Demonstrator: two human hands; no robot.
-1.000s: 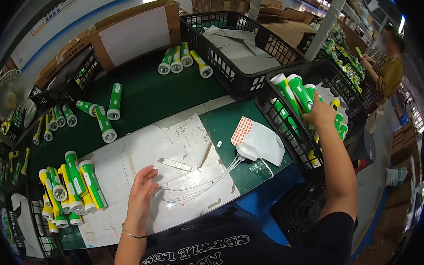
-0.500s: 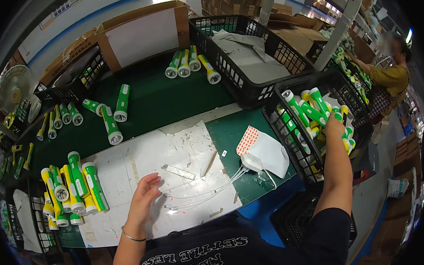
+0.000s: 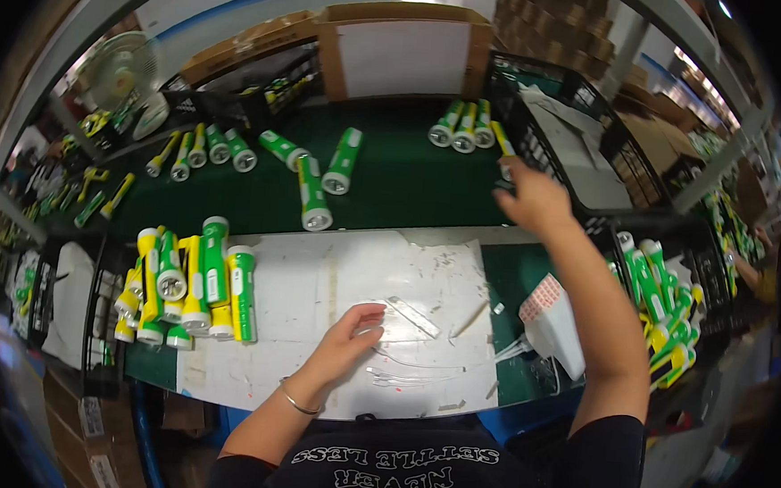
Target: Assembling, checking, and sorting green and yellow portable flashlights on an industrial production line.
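My left hand [image 3: 349, 342] hovers over the white-covered work surface [image 3: 299, 283], fingers loosely curved and apart, holding nothing. Near its fingertips lie a clear flat strip [image 3: 415, 317] and thin white cables [image 3: 418, 378]. My right hand [image 3: 536, 197] is stretched over the green belt, thumb and fingers apart. Its fingers overlap the lens end of a yellow-and-green flashlight [image 3: 501, 139]; whether they touch it I cannot tell. Just left of that lie several green-and-yellow flashlights [image 3: 464, 130]. A pile of flashlights [image 3: 196, 281] sits on the left of the work surface.
Three flashlights [image 3: 314, 190] lie mid-belt, several more [image 3: 197, 153] farther left. A black crate [image 3: 623, 173] stands at back right; another, holding flashlights [image 3: 661, 287], is by my right arm. A white packet [image 3: 559, 335] lies on the table. A cardboard box [image 3: 402, 52] stands behind.
My right hand has left the flashlight crate on the right and swung to the lone flashlight on the belt. The view has turned right to left. My left hand stays open over the table.
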